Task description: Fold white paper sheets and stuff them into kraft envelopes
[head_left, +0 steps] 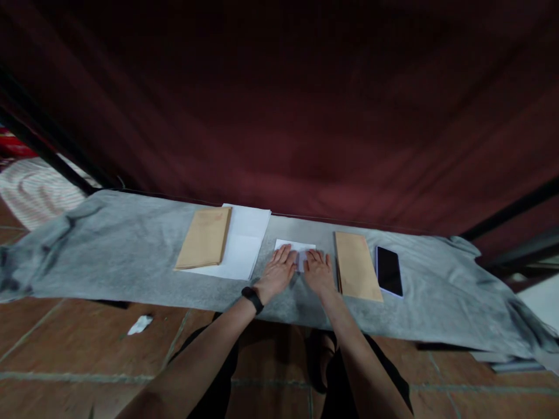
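Note:
A small folded white sheet of paper [295, 244] lies on the grey cloth, partly hidden under my fingers. My left hand [279, 270] rests flat on its left side, fingers stretched forward. On its right side my right hand [318, 271] lies flat too, fingers pointing away from me. Between the hands a strip of the paper shows in a pale shade. To the left is a stack of brown envelopes [205, 237], resting partly on larger white sheets [247, 241]. Right of my right hand lies another brown envelope pile [357, 265].
A phone [389, 271] with a dark screen lies at the right on the grey cloth [131, 250], which covers a long, narrow surface. Behind it hangs a dark red curtain [279, 116]. A crumpled white scrap [140, 325] is on the tiled floor [87, 337].

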The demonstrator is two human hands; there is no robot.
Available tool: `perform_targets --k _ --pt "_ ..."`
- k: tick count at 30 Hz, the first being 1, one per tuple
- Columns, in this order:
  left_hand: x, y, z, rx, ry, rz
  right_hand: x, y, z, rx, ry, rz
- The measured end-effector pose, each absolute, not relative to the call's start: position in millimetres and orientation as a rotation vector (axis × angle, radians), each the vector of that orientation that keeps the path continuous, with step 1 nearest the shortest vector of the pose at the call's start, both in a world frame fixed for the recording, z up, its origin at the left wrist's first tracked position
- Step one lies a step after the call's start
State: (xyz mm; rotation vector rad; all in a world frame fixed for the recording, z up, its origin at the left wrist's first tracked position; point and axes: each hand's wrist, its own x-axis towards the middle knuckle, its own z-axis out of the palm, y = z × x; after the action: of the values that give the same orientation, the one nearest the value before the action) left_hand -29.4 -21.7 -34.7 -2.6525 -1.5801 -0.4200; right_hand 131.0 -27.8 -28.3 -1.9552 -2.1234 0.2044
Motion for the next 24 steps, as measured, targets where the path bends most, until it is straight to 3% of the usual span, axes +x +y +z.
perform_targets --k 10,24 --pt "-25 -13 -52 -2.653 -1.521 -0.254 100 -12 -40 -1.692 -2.107 0.329" --pt "-28 -16 -51 -2.623 -1.577 -0.283 97 -9 -55 -1.873 -2.142 0.289"
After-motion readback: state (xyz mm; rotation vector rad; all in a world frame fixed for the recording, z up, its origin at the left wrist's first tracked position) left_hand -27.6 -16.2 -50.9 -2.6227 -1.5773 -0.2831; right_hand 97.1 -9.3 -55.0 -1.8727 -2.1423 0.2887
